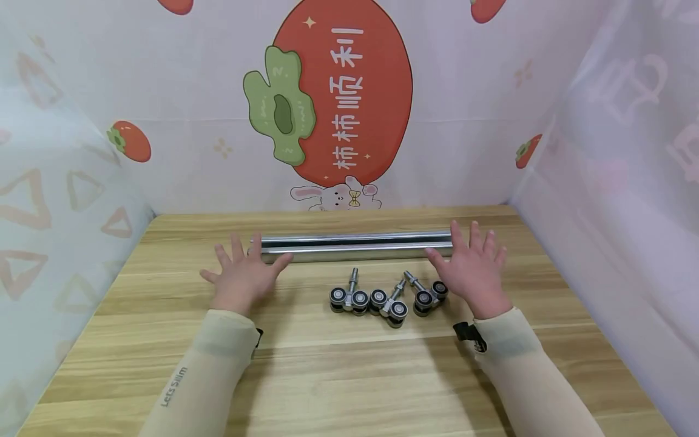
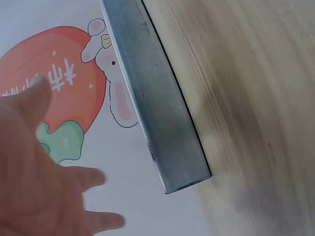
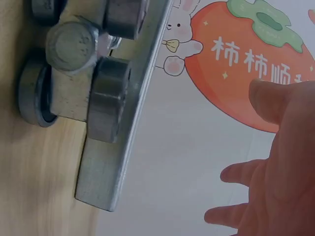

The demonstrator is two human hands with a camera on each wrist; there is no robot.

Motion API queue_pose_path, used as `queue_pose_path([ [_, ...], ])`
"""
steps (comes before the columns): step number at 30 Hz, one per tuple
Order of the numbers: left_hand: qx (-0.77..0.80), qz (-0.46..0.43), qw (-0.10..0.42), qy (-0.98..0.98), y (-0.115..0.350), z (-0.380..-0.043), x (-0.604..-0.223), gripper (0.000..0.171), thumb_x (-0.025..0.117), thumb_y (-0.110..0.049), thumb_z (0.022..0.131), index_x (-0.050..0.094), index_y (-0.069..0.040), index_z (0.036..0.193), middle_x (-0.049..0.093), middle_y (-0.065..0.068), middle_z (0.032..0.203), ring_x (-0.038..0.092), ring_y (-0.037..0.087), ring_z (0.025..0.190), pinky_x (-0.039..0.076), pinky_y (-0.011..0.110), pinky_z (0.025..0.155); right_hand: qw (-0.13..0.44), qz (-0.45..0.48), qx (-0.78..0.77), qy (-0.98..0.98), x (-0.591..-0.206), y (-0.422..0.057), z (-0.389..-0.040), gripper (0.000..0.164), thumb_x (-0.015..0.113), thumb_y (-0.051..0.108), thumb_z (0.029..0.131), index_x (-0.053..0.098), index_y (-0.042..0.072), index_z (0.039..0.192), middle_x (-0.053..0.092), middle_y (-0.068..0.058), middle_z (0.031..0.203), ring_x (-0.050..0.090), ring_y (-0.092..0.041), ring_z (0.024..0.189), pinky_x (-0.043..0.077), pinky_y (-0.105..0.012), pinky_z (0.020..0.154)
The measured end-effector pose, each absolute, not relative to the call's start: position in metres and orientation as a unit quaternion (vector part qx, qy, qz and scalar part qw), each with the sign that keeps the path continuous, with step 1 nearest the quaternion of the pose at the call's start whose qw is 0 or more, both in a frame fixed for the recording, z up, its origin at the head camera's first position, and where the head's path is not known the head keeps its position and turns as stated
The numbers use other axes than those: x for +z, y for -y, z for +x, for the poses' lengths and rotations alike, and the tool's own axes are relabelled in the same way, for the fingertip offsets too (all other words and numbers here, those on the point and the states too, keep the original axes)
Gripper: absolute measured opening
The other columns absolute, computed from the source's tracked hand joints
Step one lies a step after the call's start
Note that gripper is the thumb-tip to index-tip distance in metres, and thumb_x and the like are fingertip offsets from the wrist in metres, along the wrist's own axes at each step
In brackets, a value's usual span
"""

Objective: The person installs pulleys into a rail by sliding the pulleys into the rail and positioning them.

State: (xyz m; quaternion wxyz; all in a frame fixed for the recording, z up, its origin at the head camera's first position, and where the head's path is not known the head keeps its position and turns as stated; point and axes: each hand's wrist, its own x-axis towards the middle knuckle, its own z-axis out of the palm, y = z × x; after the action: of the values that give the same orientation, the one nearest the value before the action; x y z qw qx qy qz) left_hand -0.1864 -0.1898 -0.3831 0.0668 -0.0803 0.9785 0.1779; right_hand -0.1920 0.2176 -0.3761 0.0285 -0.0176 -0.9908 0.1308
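A long silver metal channel rail (image 1: 355, 254) with a slot along its top lies across the back of the table. My left hand (image 1: 243, 276) is spread at the rail's left end, its thumb overlapping the rail in the head view. At the right end, my right hand (image 1: 475, 270) has its fingers stretched out too. Neither hand holds anything. Three roller trolleys with threaded bolts lie in front of the rail: a left one (image 1: 349, 298), a middle one (image 1: 388, 306) and a right one (image 1: 431, 297) close to my right thumb. In the right wrist view, a trolley (image 3: 74, 49) partly hides the rail (image 3: 101, 172).
The wood-grain table (image 1: 338, 382) reaches back to a white cloth wall (image 1: 207, 176) printed with a big persimmon and a rabbit. Pale cloth sides (image 1: 617, 212) stand to the left and right. Black straps (image 1: 469, 335) show at my cuffs.
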Motion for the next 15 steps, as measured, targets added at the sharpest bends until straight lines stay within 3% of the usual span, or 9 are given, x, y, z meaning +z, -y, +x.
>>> queue_pose_path([
  [5, 0.250, -0.072, 0.032, -0.965, 0.197, -0.198, -0.381, 0.117, 0.041, -0.087, 0.081, 0.000, -0.012, 0.161, -0.010, 0.031, 0.159, -0.005, 0.060, 0.140, 0.012, 0.082, 0.099, 0.030, 0.031, 0.172, 0.984, -0.373, -0.219, -0.197, 0.090, 0.044, 0.065, 0.098, 0.015, 0.005, 0.159, 0.009, -0.034, 0.158, 0.011, -0.058, 0.140, 0.010, -0.070, 0.109],
  [9, 0.301, -0.061, 0.009, -0.952, 0.206, -0.207, -0.380, 0.116, 0.053, -0.082, 0.081, 0.006, -0.013, 0.161, 0.003, 0.032, 0.158, 0.013, 0.058, 0.139, 0.024, 0.072, 0.104, 0.008, 0.074, 0.228, 0.971, -0.368, -0.217, -0.201, 0.079, 0.056, 0.046, 0.100, 0.026, -0.002, 0.154, 0.028, -0.030, 0.154, 0.030, -0.050, 0.136, 0.027, -0.064, 0.107],
  [12, 0.331, -0.050, 0.005, -0.942, 0.214, -0.216, -0.382, 0.109, 0.059, -0.075, 0.083, 0.014, -0.013, 0.161, 0.012, 0.033, 0.156, 0.024, 0.057, 0.136, 0.026, 0.068, 0.105, -0.011, 0.090, 0.260, 0.961, -0.366, -0.216, -0.204, 0.068, 0.061, 0.038, 0.099, 0.038, -0.003, 0.149, 0.043, -0.025, 0.147, 0.045, -0.043, 0.129, 0.037, -0.059, 0.103],
  [15, 0.353, -0.041, 0.012, -0.934, 0.221, -0.224, -0.383, 0.102, 0.063, -0.068, 0.086, 0.020, -0.012, 0.160, 0.018, 0.033, 0.155, 0.024, 0.053, 0.138, 0.025, 0.065, 0.109, -0.040, 0.097, 0.283, 0.953, -0.366, -0.215, -0.207, 0.062, 0.063, 0.036, 0.098, 0.046, -0.001, 0.143, 0.052, -0.023, 0.139, 0.056, -0.038, 0.120, 0.045, -0.055, 0.096],
])
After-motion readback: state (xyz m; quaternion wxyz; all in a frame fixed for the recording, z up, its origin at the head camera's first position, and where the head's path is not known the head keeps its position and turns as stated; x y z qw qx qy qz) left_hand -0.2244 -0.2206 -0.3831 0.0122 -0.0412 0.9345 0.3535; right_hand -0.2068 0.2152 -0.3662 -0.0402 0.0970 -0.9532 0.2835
